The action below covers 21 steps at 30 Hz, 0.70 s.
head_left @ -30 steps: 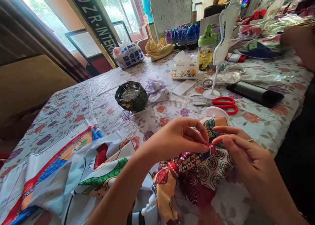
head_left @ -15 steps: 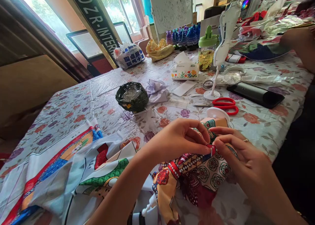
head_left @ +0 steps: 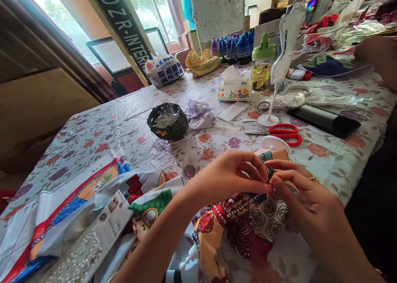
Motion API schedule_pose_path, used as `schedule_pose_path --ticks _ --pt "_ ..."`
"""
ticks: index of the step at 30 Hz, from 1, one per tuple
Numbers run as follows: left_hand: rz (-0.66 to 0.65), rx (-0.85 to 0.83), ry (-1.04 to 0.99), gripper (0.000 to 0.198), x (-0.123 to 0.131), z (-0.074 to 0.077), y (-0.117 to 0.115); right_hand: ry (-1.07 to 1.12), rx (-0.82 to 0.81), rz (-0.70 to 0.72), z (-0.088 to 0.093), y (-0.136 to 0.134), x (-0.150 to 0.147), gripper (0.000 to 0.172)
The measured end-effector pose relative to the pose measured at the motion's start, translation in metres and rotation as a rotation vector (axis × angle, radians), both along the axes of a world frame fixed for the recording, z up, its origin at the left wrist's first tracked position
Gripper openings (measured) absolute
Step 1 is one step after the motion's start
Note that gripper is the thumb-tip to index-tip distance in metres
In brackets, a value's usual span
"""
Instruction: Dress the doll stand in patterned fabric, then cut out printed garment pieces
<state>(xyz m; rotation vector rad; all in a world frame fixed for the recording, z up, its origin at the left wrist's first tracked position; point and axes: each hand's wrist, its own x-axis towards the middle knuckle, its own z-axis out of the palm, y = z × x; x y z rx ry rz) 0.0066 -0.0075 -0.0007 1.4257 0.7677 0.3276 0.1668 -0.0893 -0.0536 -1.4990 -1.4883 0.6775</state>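
A small dressed cloth figure [head_left: 268, 219] lies in front of me, with patterned fabric, pearl bead trim and a red flower patch. My left hand [head_left: 235, 173] reaches across it, thumb and fingertips pinched on a small red strip [head_left: 270, 189] at the bead-trimmed band. Opposite, my right hand [head_left: 305, 192] has its thumb and forefinger closed at the same spot. The fingertips of both hands nearly meet and hide most of the strip. Whether the right fingers also grip it is hidden. Behind the hands shows a round white disc [head_left: 281, 144].
Printed cloth [head_left: 74, 204] and a pack of pearl beads [head_left: 93, 237] lie left of my forearm. Beyond are red-handled scissors [head_left: 283, 132], a dark woven basket [head_left: 166, 124], a white mannequin stand [head_left: 283, 47], a tissue box [head_left: 234, 90] and a black case [head_left: 324, 120]. Another person's hand [head_left: 376, 58] is far right.
The pack of pearl beads now shows on the cloth at lower left, where it was not visible before. My fingers cover more of the red strip. The view has shifted slightly.
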Motion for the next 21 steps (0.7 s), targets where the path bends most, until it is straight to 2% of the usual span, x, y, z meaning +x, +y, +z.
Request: schedule_pose_path --ticks 6,13,18,21 --pt "0.023 -0.016 -0.013 0.019 0.001 -0.001 0.0 -0.06 0.029 -0.008 -0.004 0.002 0.003 0.023" --pt "0.02 -0.01 -0.076 0.022 0.0 -0.009 -0.002 -0.146 0.057 0.009 -0.021 0.007 0.016 0.031" --pt "0.049 -0.027 -0.093 0.02 0.003 -0.01 -0.004 -0.225 0.076 0.142 -0.026 0.01 0.022 0.036" --pt "0.064 0.002 -0.131 0.019 0.004 -0.008 -0.005 -0.232 0.099 0.146 -0.022 0.012 0.018 0.035"
